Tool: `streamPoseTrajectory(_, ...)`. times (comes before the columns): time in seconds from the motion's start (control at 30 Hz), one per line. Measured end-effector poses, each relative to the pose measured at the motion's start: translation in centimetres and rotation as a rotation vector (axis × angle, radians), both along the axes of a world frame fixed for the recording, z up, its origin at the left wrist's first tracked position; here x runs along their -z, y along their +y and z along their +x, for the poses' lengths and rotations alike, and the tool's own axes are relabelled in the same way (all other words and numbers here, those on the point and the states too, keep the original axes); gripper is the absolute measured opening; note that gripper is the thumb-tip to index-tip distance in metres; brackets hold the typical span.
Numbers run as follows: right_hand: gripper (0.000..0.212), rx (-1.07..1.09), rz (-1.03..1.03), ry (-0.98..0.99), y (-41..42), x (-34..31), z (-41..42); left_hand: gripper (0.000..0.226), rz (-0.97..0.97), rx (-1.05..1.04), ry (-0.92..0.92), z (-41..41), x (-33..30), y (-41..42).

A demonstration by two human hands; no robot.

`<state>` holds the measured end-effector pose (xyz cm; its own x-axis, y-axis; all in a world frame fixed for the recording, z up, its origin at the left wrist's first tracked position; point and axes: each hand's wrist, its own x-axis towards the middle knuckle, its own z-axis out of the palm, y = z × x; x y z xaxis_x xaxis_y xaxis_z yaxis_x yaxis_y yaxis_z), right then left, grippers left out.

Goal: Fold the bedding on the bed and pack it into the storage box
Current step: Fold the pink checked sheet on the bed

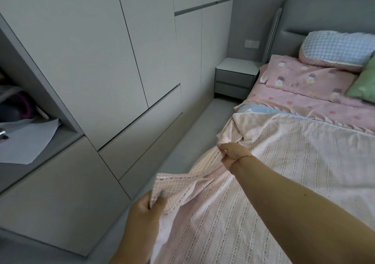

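Observation:
A pale pink striped blanket (294, 172) lies spread over the bed, its left edge lifted off the mattress. My left hand (148, 207) pinches a near corner of that edge, thumb on top of the checked underside. Farther up the same edge, my right hand (233, 154) grips a bunch of the fabric, arm stretched out over the blanket. Under the blanket lies a pink patterned sheet (294, 101). No storage box is in view.
At the head of the bed lie a pink pillow (304, 75), a blue checked pillow (336, 48) and a green one (365, 85). A grey nightstand (235, 77) stands beside the bed. Grey wardrobes (101, 60) line the narrow aisle; an open shelf holds paper (28, 140).

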<state>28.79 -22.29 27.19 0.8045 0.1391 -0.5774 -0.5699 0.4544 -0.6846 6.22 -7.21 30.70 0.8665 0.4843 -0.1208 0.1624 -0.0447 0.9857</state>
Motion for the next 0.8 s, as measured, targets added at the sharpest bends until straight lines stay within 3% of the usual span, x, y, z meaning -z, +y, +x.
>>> streamPoseTrajectory(0.1,0.009,0.007,0.129,0.139,-4.3,-1.1,-0.8,0.039,0.039,-0.042,0.016,-0.2,1.3,-2.6)
streamPoseTrajectory(0.2,0.015,0.018,0.191,0.218,-8.7,-1.2,-1.5,0.064,0.105,-0.062,0.122,-1.0,2.7,-5.8)
streamPoseTrajectory(0.27,0.009,-0.028,0.182,0.189,-11.1,-1.4,-2.3,0.058,0.172,-0.106,0.151,-1.4,2.5,-8.3)
streamPoseTrajectory(0.3,0.015,-0.058,0.127,0.148,-12.2,-1.4,-2.5,0.051,0.195,-0.118,0.162,-1.8,2.3,-9.7)
streamPoseTrajectory(0.4,0.06,-0.164,0.028,-0.017,-15.3,-1.1,-2.7,0.044,0.293,-0.129,0.278,-3.2,2.0,-13.1)
streamPoseTrajectory(0.47,0.063,-0.275,-0.037,-0.062,-16.9,-1.5,-3.1,0.041,0.327,-0.103,0.364,-4.2,2.1,-14.5)
streamPoseTrajectory(0.6,0.05,-0.39,-0.136,-0.088,-19.5,-2.5,-4.1,0.032,0.015,-0.035,0.375,-6.8,0.6,-17.9)
streamPoseTrajectory(0.8,0.055,-0.385,-0.301,-0.223,-24.5,-3.5,-7.2,0.02,-0.441,-0.193,0.085,-10.8,-1.6,-24.0)
